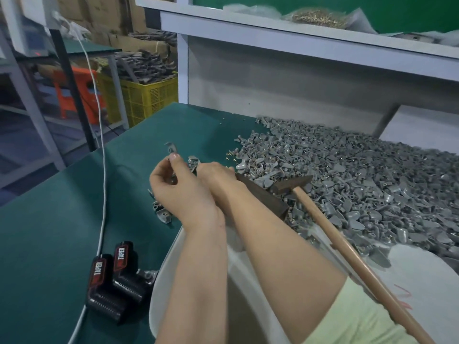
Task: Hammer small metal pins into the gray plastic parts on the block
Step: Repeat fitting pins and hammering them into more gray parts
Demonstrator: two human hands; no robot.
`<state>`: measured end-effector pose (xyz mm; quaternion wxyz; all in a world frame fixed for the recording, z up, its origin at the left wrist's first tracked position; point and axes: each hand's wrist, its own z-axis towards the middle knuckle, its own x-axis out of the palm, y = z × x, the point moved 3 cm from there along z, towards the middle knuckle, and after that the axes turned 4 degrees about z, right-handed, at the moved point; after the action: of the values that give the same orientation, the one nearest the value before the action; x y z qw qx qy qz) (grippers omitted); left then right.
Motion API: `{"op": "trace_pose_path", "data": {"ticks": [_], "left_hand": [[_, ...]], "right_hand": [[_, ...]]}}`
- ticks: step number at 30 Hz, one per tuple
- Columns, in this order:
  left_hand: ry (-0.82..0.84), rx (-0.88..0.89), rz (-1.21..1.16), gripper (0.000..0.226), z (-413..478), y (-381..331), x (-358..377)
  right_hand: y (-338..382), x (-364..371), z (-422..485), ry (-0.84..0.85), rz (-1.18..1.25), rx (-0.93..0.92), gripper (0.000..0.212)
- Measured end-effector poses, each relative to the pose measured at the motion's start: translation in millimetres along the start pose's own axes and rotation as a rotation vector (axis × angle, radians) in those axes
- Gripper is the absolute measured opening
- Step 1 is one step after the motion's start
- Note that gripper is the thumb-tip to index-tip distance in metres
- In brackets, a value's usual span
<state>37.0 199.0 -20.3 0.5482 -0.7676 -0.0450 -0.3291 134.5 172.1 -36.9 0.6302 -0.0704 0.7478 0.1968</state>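
Observation:
My left hand (178,187) is raised above the green table and pinches a small gray plastic part (171,147) between thumb and fingers. My right hand (215,173) lies just right of it, at the near end of the dark block (260,198). Its fingers reach toward another gray part (193,161) and are mostly hidden behind my left hand. The hammer (293,185) lies unheld, head on the pile by the block and wooden handle running down to the right. A few loose brass pins (231,155) lie beyond my hands.
A big heap of gray parts (360,184) covers the right of the table. A white basin (162,281) sits under my forearms. Two black devices (111,281) and a white cable (103,170) lie at the left. A shelf above holds a bag of pins (315,18).

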Motion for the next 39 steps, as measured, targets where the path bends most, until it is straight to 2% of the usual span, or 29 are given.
{"op": "trace_pose_path", "data": {"ticks": [4, 7, 10, 12, 14, 16, 19, 22, 25, 29, 34, 37, 39], "left_hand": [[0.003, 0.001, 0.014, 0.012, -3, 0, 0], [0.019, 0.007, 0.044, 0.012, -3, 1, 1], [0.123, 0.032, 0.072, 0.014, -6, 4, 7], [0.257, 0.071, 0.137, 0.013, -15, 7, 13], [0.409, 0.137, 0.273, 0.008, -25, 11, 19], [0.572, 0.213, 0.463, 0.003, -34, 15, 24], [0.794, 0.326, 0.849, 0.010, -45, 25, 28], [0.879, 0.459, 1.252, 0.012, -52, 33, 27], [0.872, 0.540, 1.381, 0.013, -52, 36, 26], [0.878, 0.545, 1.428, 0.020, -52, 37, 26], [0.903, 0.555, 1.437, 0.018, -52, 39, 27], [0.906, 0.549, 1.438, 0.018, -51, 40, 26], [0.907, 0.552, 1.440, 0.015, -51, 40, 26]], "right_hand": [[-1, -2, -2, 0.006, 0.025, -0.016, 0.024], [-4, -11, -11, -0.105, 0.219, -0.073, 0.012], [-19, -30, -27, -0.285, 0.417, -0.091, 0.011], [-41, -44, -42, -0.348, 0.508, -0.060, 0.015], [-70, -56, -64, -0.376, 0.635, -0.006, 0.019], [-98, -64, -92, -0.405, 0.806, 0.060, 0.011], [-127, -64, -131, -0.493, 0.970, 0.150, 0.007], [-142, -53, -151, -0.492, 1.111, 0.228, 0.009], [-146, -42, -153, -0.447, 1.173, 0.233, 0.013], [-145, -35, -145, -0.461, 1.121, 0.174, 0.018], [-141, -30, -137, -0.500, 0.967, 0.125, 0.016], [-133, -26, -133, -0.527, 0.723, 0.099, 0.004], [-127, -19, -131, -0.523, 0.642, 0.079, 0.004]]}}
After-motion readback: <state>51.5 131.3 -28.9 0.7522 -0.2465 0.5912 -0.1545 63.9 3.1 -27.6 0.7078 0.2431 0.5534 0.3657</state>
